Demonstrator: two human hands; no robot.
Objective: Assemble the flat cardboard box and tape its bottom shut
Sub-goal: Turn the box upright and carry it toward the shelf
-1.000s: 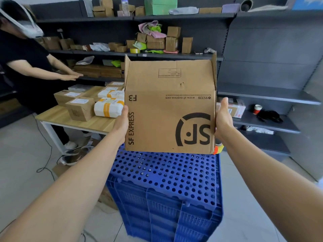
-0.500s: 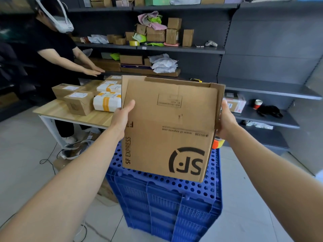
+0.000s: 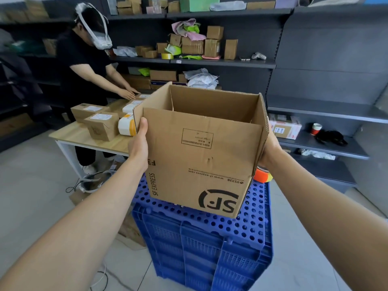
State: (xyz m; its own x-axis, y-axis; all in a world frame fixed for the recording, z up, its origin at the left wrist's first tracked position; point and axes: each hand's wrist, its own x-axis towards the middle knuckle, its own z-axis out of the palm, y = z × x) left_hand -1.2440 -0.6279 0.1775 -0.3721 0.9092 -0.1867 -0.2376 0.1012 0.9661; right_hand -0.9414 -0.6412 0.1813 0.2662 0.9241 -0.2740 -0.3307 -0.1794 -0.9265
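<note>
A brown cardboard box with upside-down SF Express print is opened into its square shape, its flaps standing up and its open end facing me. My left hand grips its left side and my right hand grips its right side, mostly hidden behind the wall. The box's lower edge rests on or just above the perforated lid of a blue plastic crate. An orange and yellow tape roll lies on the crate behind the box's right corner.
A person in black stands at a wooden table on the left, hands on parcels. Dark shelving with boxes and bags runs along the back and right. Cables and flat cardboard lie on the floor beside the crate.
The box, held upright and flat-faced a second ago, has been tipped toward me and lowered onto the crate, so its open end now shows. Both hands kept their grip.
</note>
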